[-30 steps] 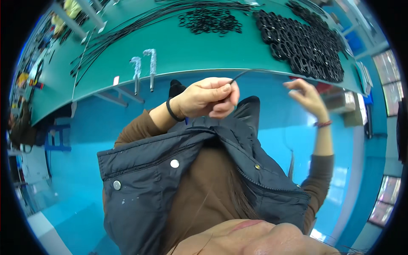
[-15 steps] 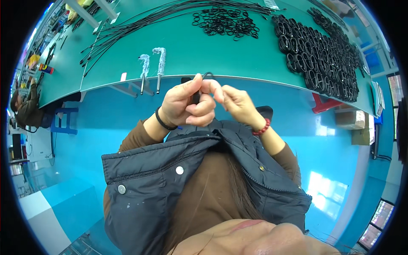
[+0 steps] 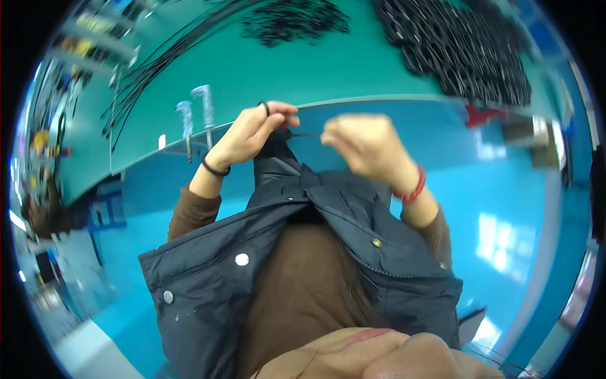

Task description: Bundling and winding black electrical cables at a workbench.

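Note:
My left hand [image 3: 255,131] is in front of the table edge, its fingers bent and partly closed, with the end of a thin black cord [image 3: 306,134] at its fingertips. A small black loop [image 3: 264,108] sits around one of its fingers. To its right, my right hand [image 3: 367,140] is closed in a pinch, blurred by motion. The cord is stretched between both hands and runs into the right fingertips. Two tools with pale blue wrapped handles [image 3: 205,104] lie over the table edge, left of my left hand.
On the green table [image 3: 265,72] lie long black cords [image 3: 170,60], a pile of small black loops [image 3: 297,22] and many bundled black coils [image 3: 454,50] at the right. A red stool [image 3: 478,115] and cardboard boxes [image 3: 536,140] stand below. Another person [image 3: 47,208] is at far left.
My hands were together and have drawn apart, the right one moving right and the left one left. A cord now shows between them. The view has shifted, and the table sits higher.

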A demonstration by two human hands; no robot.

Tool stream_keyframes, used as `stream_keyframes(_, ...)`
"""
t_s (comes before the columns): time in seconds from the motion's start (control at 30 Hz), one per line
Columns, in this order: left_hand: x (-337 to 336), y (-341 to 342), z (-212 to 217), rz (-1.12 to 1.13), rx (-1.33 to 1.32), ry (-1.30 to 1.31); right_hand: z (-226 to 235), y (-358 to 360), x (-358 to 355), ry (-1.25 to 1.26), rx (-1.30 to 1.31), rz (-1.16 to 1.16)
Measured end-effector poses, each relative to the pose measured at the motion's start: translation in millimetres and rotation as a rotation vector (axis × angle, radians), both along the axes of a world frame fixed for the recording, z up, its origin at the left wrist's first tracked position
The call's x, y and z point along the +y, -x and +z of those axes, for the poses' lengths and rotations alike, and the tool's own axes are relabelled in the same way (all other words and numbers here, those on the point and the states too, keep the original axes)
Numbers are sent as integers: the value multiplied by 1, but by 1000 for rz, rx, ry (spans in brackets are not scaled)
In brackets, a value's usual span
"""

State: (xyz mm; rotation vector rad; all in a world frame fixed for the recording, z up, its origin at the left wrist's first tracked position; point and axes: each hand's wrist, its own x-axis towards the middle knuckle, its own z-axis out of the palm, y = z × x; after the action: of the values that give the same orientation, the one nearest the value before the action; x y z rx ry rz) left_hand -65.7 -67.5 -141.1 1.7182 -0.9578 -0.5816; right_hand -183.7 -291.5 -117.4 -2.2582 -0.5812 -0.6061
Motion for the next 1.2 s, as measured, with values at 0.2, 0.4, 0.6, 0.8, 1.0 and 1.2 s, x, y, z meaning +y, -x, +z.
stream_keyframes(0.2,4,45,13,-250,672,-28,-31,-17,8,-62,-108,-302)
stream_keyframes(0.4,9,42,-1,-123,620,-403,-119,-35,19,-321,44,-248)
stream_keyframes(0.6,-30,49,-7,-62,682,-593,-125,-39,-2,-448,61,-153)
stream_keyframes(0.8,-55,37,0,-122,766,-585,-138,-44,-22,-587,106,-146)
stream_keyframes(1.0,-55,17,-4,-227,790,-293,-153,-51,-22,-693,214,-89)
stream_keyframes(1.2,-57,-2,-1,-47,765,312,-161,-41,15,-490,253,-138)
